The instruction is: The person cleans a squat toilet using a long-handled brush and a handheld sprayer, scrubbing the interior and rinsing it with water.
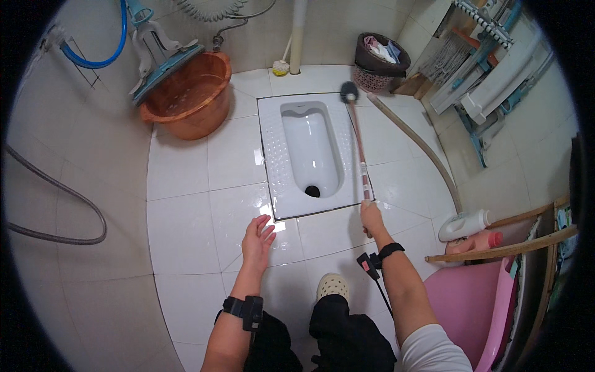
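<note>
My right hand (pixel 373 219) grips the lower end of a long-handled toilet brush (pixel 358 132). Its dark round head points away from me, at the far right corner of a white ceramic squat toilet (pixel 270 153). Whether the head touches the floor or hovers, I cannot tell. The handle runs along the toilet's right edge. My left hand (pixel 257 239) holds nothing; its fingers are apart, near the toilet's front left corner. A dark drain hole shows at the near end of the basin.
An orange-brown plastic tub (pixel 204 111) stands back left. A waste bin (pixel 372 76) is back right, beside a grey hose (pixel 420 142) on the white tiles. Bottles (pixel 465 225) and a pink plastic basin (pixel 469 307) sit at right. Mops (pixel 455 60) hang on the wall.
</note>
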Available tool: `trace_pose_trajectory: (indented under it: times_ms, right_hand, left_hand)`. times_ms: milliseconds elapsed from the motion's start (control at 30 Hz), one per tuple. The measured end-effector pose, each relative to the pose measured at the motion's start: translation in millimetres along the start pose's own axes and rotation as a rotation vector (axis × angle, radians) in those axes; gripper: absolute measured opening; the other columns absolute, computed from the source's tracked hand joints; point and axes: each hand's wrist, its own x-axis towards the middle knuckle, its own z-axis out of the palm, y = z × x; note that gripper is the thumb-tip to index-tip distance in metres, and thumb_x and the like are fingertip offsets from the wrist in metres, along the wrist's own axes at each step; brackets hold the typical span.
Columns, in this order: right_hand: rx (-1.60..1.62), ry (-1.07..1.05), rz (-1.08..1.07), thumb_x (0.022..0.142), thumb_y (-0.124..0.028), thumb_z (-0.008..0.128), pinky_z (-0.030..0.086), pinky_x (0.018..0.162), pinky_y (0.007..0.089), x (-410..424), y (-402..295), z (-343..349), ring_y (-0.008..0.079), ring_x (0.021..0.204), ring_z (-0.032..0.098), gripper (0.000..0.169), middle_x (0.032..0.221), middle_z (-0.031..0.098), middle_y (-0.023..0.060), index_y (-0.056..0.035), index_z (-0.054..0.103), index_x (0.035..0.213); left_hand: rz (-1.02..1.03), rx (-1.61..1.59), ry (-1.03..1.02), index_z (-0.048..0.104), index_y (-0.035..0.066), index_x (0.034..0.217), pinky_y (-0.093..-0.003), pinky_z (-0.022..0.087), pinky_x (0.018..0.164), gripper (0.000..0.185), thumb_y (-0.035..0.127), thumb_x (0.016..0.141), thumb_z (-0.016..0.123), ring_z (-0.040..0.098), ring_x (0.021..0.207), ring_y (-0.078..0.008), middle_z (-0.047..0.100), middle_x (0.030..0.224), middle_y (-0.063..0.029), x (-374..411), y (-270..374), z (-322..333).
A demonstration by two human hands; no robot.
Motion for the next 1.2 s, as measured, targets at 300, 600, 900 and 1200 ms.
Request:
trace_pose_trajectory:
  times_ms: [300, 600, 900, 1200]
  right_hand:
    - [-0.287, -0.019, -0.215, 0.087, -0.044, 0.041, 0.046, 0.075, 0.0503, 4, 7, 25, 0.0431, 0.084, 0.059, 0.049, 0.089, 0.06, 0.0281, 0.0023, 0.048, 0.101]
    - [0.077, -0.003, -0.072, 0.089, -0.039, 0.041, 0.048, 0.044, 0.0434, 1, -8, 31, 0.0361, 0.055, 0.06, 0.046, 0.081, 0.06, 0.0261, 0.0059, 0.046, 0.097]
    - [-0.328, -0.075, -0.416, 0.089, -0.042, 0.04, 0.049, 0.059, 0.0475, -29, -21, 84, 0.0415, 0.069, 0.061, 0.047, 0.082, 0.059, 0.0287, 0.0042, 0.047, 0.095]
    - [-0.277, 0.062, -0.171, 0.089, -0.041, 0.039, 0.049, 0.064, 0.0469, 13, 25, 27, 0.0398, 0.073, 0.061, 0.046, 0.086, 0.06, 0.0265, 0.0029, 0.048, 0.099]
  left_hand:
    - [0.016, -0.012, -0.01, 0.047, 0.006, 0.116, -0.031, 0.039, 0.085, 0.038, 0.033, 0.092, 0.038, 0.049, 0.1, -0.018, 0.05, 0.121, -0.0058, -4, 4, -6]
    - [0.079, -0.083, 0.034, 0.05, 0.007, 0.112, -0.0305, 0.042, 0.082, 0.034, 0.032, 0.094, 0.037, 0.051, 0.097, -0.0181, 0.052, 0.118, -0.0054, -27, 29, -17]
    - [0.066, -0.075, 0.038, 0.05, 0.006, 0.113, -0.0302, 0.043, 0.081, 0.034, 0.032, 0.094, 0.036, 0.051, 0.096, -0.0173, 0.052, 0.118, -0.0055, -23, 27, -18]
    - [0.101, -0.088, 0.067, 0.046, 0.004, 0.118, -0.0319, 0.038, 0.087, 0.039, 0.032, 0.093, 0.037, 0.048, 0.101, -0.019, 0.048, 0.122, -0.0064, -31, 43, -33]
